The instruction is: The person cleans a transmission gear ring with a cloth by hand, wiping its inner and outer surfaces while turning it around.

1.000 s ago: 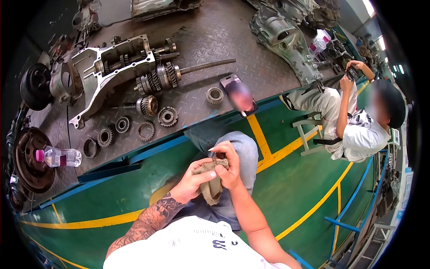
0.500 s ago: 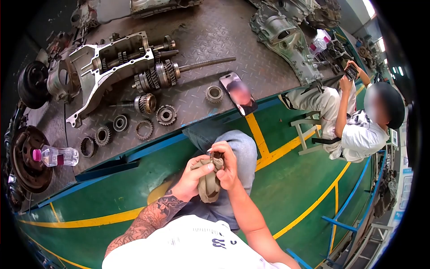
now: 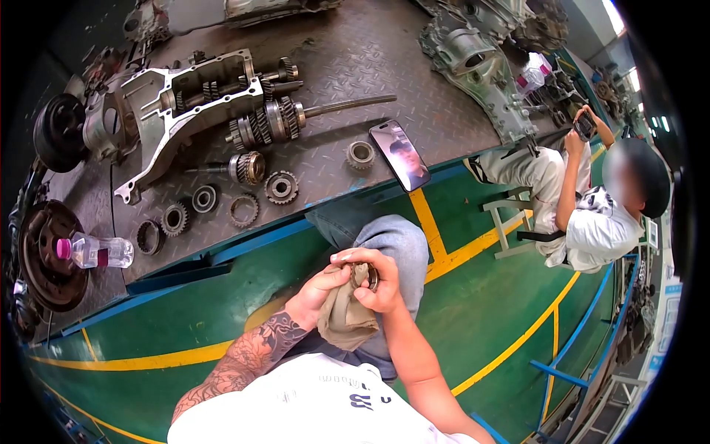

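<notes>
From here I see a drab, crumpled olive-brown cloth (image 3: 346,317) bunched around a dark round metal ring (image 3: 373,277) above the denim knee; my left fingers (image 3: 334,280) pinch the cloth, my right fingers (image 3: 386,275) clamp the ring.

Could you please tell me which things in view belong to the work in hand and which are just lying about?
In the job:
- cloth and metal ring, both being handled
- probably the loose gears too

Lying about, it seems:
- phone
- pink-capped bottle
</notes>
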Motion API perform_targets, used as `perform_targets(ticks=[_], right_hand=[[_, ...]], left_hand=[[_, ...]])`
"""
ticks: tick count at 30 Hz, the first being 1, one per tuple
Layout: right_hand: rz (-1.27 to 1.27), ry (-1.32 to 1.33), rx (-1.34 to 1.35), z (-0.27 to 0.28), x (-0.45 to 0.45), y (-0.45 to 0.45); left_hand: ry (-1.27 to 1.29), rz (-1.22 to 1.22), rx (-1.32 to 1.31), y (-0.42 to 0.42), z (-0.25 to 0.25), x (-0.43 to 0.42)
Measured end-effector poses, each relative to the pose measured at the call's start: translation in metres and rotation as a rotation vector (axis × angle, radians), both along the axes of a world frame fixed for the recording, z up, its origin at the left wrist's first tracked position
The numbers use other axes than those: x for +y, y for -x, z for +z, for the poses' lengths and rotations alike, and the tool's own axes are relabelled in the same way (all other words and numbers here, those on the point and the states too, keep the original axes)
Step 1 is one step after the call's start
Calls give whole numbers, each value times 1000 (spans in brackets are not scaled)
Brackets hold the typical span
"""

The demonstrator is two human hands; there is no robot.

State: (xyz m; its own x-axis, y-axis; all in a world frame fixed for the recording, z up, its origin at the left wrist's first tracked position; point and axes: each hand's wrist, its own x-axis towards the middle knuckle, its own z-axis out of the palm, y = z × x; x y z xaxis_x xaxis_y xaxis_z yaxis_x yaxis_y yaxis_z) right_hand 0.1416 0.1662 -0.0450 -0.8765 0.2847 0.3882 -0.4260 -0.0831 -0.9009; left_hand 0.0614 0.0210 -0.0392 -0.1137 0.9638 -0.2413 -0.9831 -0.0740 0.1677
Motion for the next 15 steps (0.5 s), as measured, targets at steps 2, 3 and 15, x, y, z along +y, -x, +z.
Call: perform_targets(ticks=[2, 3, 15], right_hand=[[-32, 22, -73, 1, -3, -2], [-45, 11, -94, 1, -2, -2], [-316, -303, -117, 6, 0, 4]], left_hand=[[12, 10, -22, -1, 1, 0], [8, 24, -1, -1, -1, 0], [19, 105, 278, 1, -18, -11]])
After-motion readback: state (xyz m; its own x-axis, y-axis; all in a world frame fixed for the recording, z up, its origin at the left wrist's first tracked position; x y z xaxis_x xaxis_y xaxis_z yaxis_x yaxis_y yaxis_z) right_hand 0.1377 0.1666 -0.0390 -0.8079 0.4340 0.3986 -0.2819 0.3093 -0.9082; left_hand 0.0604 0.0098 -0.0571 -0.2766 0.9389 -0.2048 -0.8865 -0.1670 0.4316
